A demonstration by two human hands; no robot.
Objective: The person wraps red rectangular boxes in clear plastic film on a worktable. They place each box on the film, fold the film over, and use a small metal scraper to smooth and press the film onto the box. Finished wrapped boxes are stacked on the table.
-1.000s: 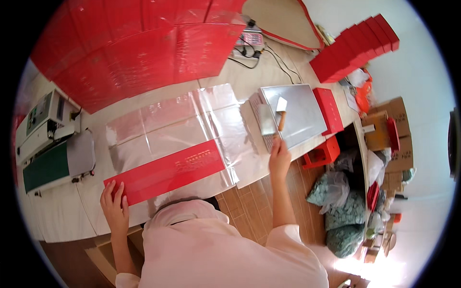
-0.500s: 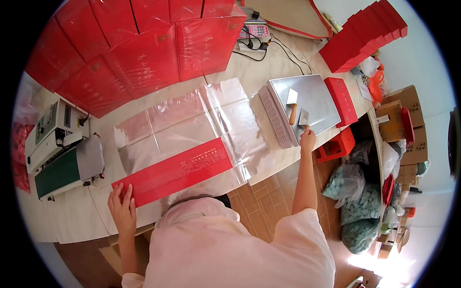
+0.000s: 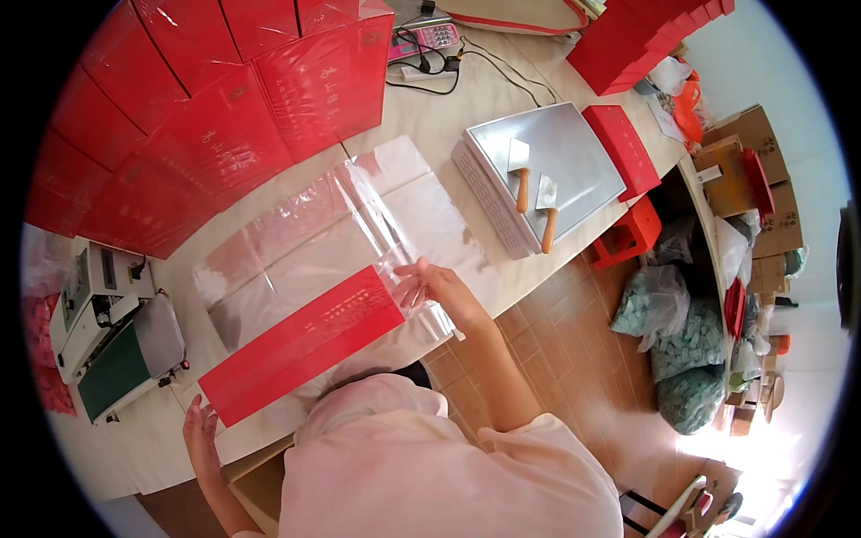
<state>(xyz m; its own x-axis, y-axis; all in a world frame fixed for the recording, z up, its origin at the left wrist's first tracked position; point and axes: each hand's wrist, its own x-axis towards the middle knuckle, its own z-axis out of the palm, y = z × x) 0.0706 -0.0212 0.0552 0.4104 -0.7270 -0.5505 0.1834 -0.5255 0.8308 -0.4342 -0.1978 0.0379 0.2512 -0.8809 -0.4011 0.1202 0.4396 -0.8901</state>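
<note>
A long flat red box (image 3: 303, 345) lies slantwise on clear plastic sheeting (image 3: 305, 229) near the table's front edge. At its right end my right hand (image 3: 435, 285) is closed on loose clear plastic film (image 3: 387, 273), fingers bent. My left hand (image 3: 201, 438) is at the lower left corner, its fingertips closed together at the film over that end. Two scrapers lie on a metal-topped box (image 3: 574, 152) to the right: one scraper (image 3: 519, 175) wholly on it, the other scraper (image 3: 547, 212) with its wooden handle over the near edge.
Stacked red boxes (image 3: 242, 125) in clear wrap fill the back left. A machine with a green belt (image 3: 121, 372) stands at the left. Cables (image 3: 448, 65) run behind the metal-topped box. A red stool (image 3: 632, 233) and bags of green pieces (image 3: 686, 359) stand on the floor at right.
My right hand has let go of the scraper and come left to the film at the red box's right end. My left hand has slid from the box's top to its lower left corner.
</note>
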